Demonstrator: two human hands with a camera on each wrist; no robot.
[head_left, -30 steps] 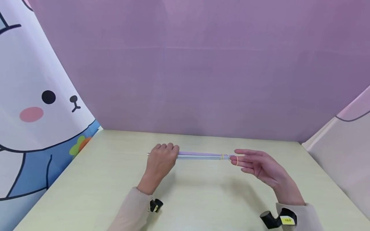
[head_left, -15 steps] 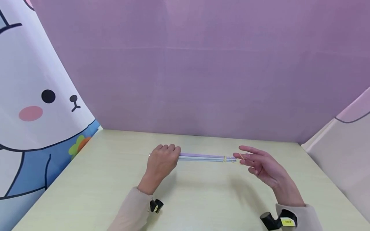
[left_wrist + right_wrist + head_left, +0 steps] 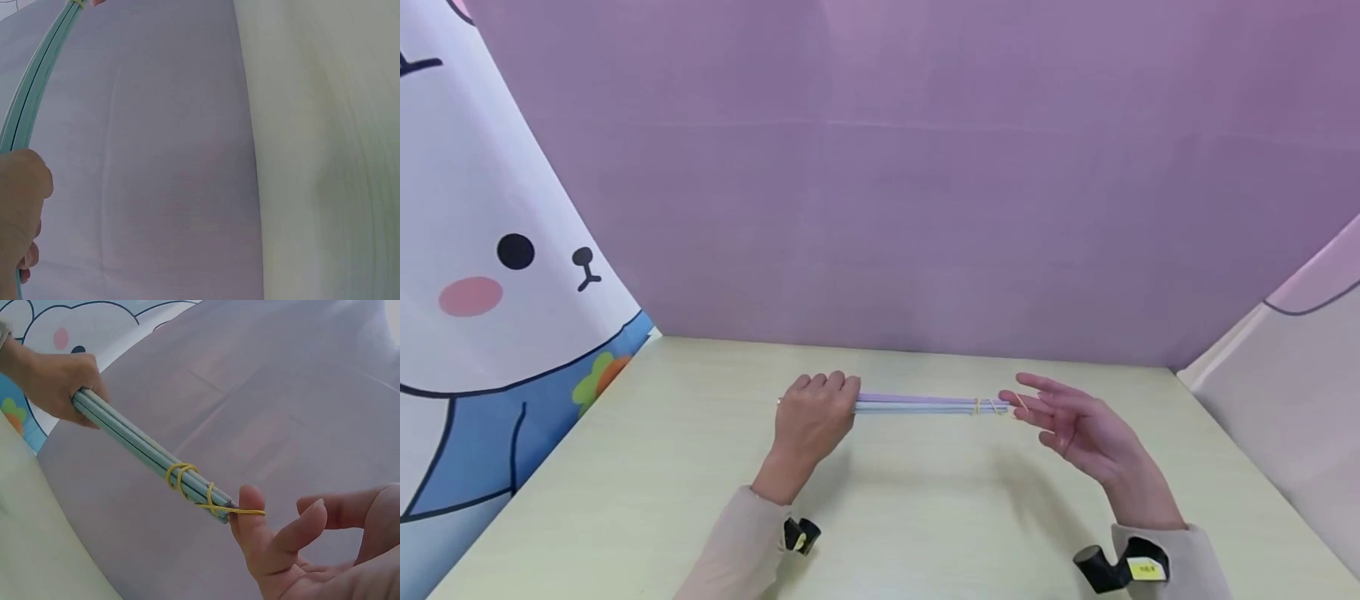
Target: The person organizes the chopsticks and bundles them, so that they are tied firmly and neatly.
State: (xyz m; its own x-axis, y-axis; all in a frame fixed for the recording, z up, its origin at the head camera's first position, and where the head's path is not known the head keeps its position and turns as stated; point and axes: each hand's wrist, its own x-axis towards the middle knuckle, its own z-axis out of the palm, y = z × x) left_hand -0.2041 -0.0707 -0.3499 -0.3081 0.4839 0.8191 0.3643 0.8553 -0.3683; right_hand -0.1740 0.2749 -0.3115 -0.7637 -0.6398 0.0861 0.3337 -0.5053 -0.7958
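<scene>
Right wrist view: left grip (image 3: 62,385) clamps sticks (image 3: 134,439); right grip (image 3: 290,540), apart, stretches their encircling yellow band (image 3: 249,512).

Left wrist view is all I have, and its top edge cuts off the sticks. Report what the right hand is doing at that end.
Observer: The right wrist view shows a yellow band stretched from the end of the sticks and looped over one finger of the right hand.
Operator: Now tell me how the band sits on the sticks; I see only a scrap of yellow.
Observer: It circles the bundle in more than one loop, near the end by that hand.
</scene>
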